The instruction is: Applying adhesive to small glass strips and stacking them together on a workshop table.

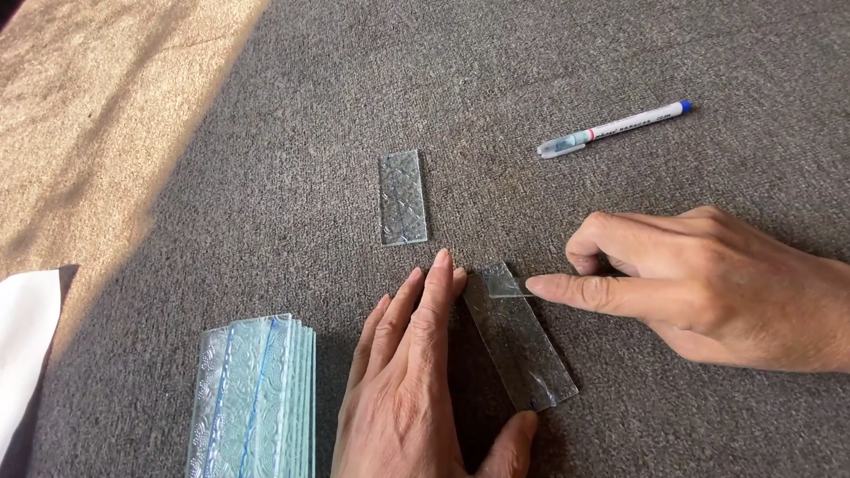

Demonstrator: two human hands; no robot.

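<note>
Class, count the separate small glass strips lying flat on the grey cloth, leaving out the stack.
2. One glass strip lies alone mid-cloth; the other strip sits between the left hand and right hand. The stack may hide more.

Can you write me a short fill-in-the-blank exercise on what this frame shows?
1. The right hand points its ____ finger at the upper end of the glass strip.
2. The left hand lies flat along the strip's ____ edge.
3. The marker pen has a ____ end cap.
4. The stack of glass panes lies to the ____ of the left hand.

Missing words: index; left; blue; left
</note>
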